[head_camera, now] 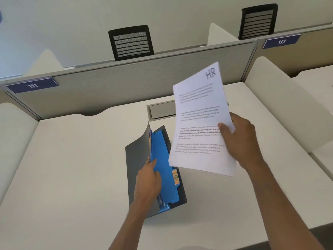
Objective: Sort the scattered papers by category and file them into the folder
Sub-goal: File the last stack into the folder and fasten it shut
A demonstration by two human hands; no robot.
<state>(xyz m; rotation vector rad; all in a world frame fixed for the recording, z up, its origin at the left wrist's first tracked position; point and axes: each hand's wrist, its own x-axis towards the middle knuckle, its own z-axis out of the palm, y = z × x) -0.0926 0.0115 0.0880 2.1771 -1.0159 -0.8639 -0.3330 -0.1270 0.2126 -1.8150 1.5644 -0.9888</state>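
Note:
A dark grey folder [137,159] lies open on the desk in the middle of the view. Inside it stand blue dividers [166,179], one with an orange tab marked HR [175,177]. My left hand [148,179] grips the edge of the blue dividers and holds them apart. My right hand [238,141] pinches a white printed sheet [198,120] marked HR at its top corner. The sheet hangs in the air above and to the right of the folder, its lower edge over the dividers.
The white desk [72,168] is bounded by a grey partition [126,87] at the back, labelled 111, and a white side panel [281,105] on the right. A grey cable hatch [162,110] sits behind the folder. Two black chairs stand beyond the partition.

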